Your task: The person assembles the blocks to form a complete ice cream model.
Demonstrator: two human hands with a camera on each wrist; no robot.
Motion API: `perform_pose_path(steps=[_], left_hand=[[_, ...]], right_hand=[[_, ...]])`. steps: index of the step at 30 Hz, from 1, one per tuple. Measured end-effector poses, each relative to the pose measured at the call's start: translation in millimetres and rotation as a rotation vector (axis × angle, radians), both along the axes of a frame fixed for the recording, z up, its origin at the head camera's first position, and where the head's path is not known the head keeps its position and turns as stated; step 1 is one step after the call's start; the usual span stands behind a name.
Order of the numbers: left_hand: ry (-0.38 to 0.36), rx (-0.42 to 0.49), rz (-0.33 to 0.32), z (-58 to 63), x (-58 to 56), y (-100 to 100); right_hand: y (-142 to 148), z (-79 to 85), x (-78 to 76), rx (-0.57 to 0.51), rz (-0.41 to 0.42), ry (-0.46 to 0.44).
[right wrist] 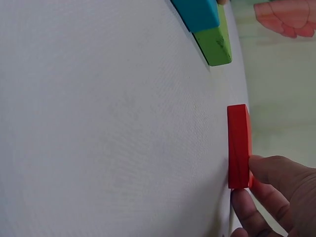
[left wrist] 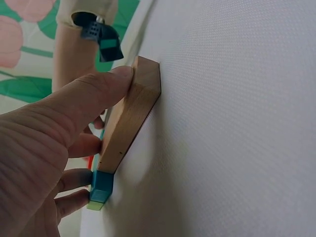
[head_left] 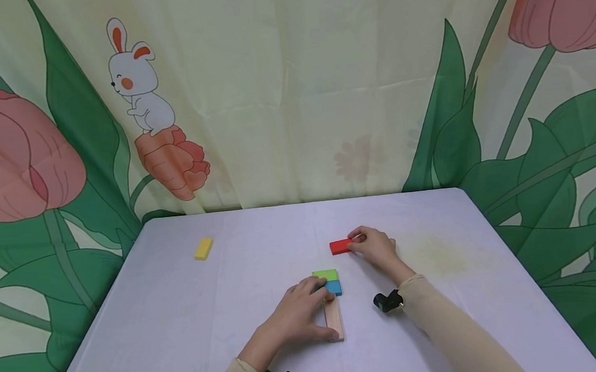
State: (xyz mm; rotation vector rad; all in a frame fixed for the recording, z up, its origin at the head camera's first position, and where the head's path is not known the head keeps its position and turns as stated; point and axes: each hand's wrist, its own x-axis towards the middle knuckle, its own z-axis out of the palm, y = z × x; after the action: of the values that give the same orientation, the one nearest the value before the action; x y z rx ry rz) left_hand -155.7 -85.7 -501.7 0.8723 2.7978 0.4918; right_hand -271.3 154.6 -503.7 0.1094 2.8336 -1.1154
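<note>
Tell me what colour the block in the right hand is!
Red. The block in the right hand shows best in the right wrist view.

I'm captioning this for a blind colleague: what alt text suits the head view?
A person's right hand pinches one end of a red block over a white-covered table, while the left hand touches a line of plain wooden, blue and green blocks. A yellow block lies apart, far left; behind hangs a tulip-and-rabbit curtain.

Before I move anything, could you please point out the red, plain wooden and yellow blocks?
Red block (right wrist: 238, 148): right wrist view, middle of its long side.
Plain wooden block (left wrist: 128, 127): left wrist view, middle of its long side.
Yellow block (head_left: 204, 248): head view, middle of its top.
</note>
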Motion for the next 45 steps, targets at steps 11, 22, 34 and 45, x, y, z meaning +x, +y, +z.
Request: perform_pose_path(steps=[11, 22, 34, 45], left_hand=[[0.004, 0.004, -0.007, 1.4, 0.0, -0.2], [-0.022, 0.036, -0.005, -0.5, 1.8, -3.2], [-0.026, 0.025, 0.006, -0.1, 0.3, -1.4], [-0.005, 0.006, 0.011, 4.4, -0.9, 1.4]], right_hand=[[-13.6, -0.4, 2.8, 0.009, 0.004, 0.031], [-27.6, -2.8, 8.3, 0.022, 0.025, 0.048], [-36.9, 0.0, 11.2, 0.030, 0.038, 0.049], [-42.2, 0.4, 14.1, 0.030, 0.043, 0.058]])
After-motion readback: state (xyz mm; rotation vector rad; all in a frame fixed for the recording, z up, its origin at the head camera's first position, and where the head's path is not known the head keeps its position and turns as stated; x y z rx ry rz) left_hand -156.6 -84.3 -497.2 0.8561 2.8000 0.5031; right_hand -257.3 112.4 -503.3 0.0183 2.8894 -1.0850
